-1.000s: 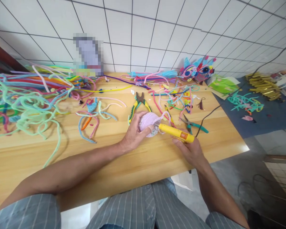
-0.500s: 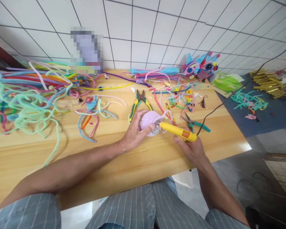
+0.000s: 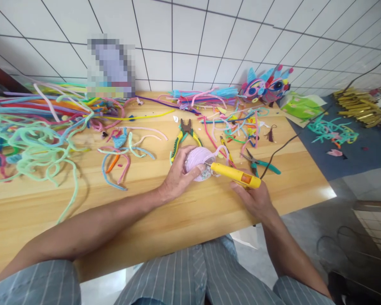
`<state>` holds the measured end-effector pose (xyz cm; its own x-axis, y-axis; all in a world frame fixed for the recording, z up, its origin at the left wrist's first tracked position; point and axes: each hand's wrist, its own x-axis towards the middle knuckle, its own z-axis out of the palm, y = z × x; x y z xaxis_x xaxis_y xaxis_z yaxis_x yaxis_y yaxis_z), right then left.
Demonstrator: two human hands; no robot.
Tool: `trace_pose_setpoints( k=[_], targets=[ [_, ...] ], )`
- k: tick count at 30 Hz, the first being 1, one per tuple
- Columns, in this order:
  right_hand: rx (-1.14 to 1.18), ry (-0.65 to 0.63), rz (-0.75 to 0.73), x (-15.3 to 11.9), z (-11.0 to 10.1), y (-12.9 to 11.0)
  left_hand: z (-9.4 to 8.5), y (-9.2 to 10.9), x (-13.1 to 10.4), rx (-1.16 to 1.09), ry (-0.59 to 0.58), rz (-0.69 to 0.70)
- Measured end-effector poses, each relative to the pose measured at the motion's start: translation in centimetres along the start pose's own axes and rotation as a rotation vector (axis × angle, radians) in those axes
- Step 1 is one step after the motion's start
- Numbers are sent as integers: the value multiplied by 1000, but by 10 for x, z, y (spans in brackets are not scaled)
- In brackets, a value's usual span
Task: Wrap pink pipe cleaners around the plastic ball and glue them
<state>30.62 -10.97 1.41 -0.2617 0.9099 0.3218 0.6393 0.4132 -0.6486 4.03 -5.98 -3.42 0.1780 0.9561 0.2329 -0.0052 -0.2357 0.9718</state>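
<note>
My left hand is wrapped round a lilac ball wound with fuzzy stem, thumb on its near side. A loose lilac end curls up from the ball's right. My right hand grips a yellow glue gun, whose nozzle meets the right side of the ball; a black cord runs from its rear. Just behind the ball, green-and-yellow pliers lie with handles spread toward me. Teal-handled pliers rest to the right of the gun.
A big heap of coloured stems covers the left of the wooden table. Stem scraps lie behind the gun. Stem figures stand by the tiled wall. A blue surface at the right holds gold strips.
The view has shifted slightly. Both hands, the ball and the glue gun keep nearly the same positions relative to each other.
</note>
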Motion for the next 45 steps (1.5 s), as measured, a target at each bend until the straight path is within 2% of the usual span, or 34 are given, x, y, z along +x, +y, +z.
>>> trace_pose_setpoints(
  k=[6, 26, 45],
  targets=[
    [-7, 9, 17, 0, 0, -1, 0, 0, 0, -3, -3, -8],
    [-28, 25, -69, -1, 0, 0, -1, -1, 0, -6, -8, 12],
    [-40, 39, -32, -2, 1, 0, 0, -2, 1, -9, -9, 18]
  ],
)
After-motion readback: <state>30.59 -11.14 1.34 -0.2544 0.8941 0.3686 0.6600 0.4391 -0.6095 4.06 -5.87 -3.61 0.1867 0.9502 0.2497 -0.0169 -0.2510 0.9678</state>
